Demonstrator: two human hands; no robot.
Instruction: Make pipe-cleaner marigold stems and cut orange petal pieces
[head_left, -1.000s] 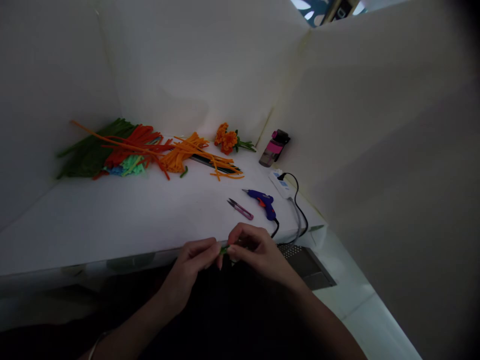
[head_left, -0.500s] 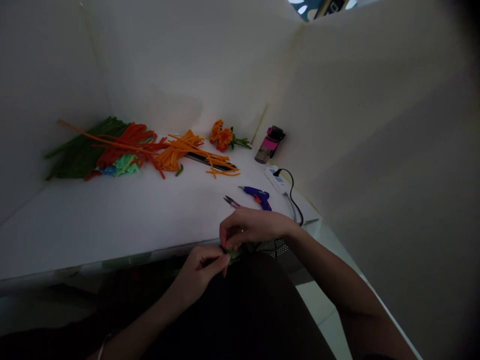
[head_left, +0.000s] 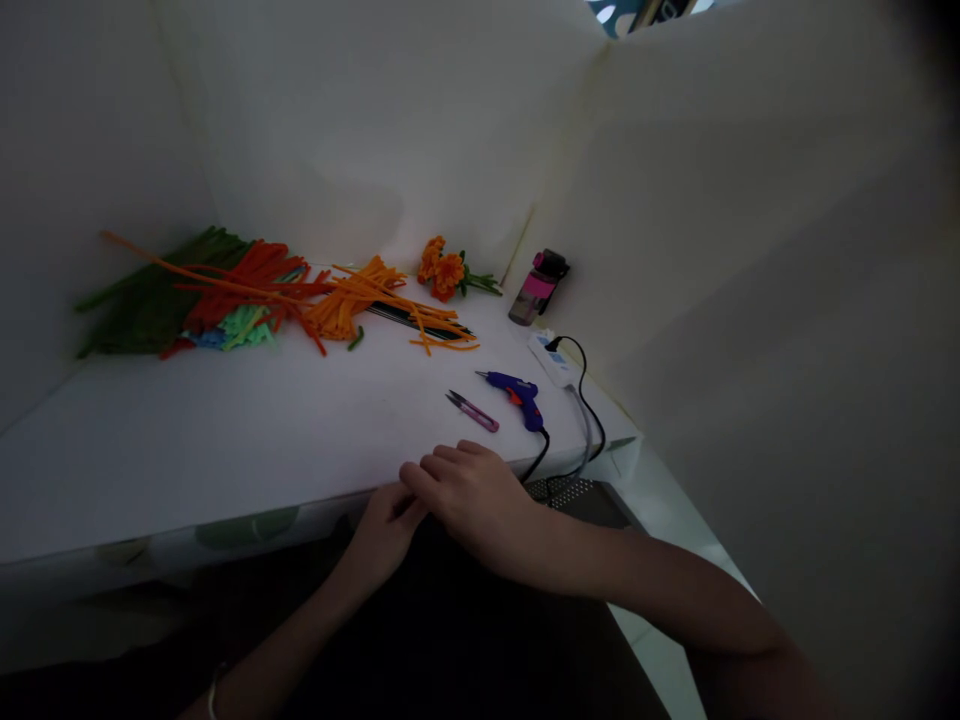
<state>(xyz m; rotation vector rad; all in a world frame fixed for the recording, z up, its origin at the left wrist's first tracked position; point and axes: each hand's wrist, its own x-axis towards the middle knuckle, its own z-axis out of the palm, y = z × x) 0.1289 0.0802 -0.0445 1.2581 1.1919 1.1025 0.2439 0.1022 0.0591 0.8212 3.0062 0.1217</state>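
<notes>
The pink snips (head_left: 478, 415) lie on the white table (head_left: 285, 430) beyond the right hand (head_left: 476, 510), which arches knuckles-up, touching the left hand (head_left: 384, 535), any grip hidden so I cannot tell, one pair beside one blue glue gun (head_left: 517, 387), slim and dark-bladed.

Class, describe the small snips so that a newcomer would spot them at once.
On the white table, look just beyond the right hand. The snips lie left of the blue glue gun; unlike it, they are slim and pink, with dark pointed blades.
</notes>
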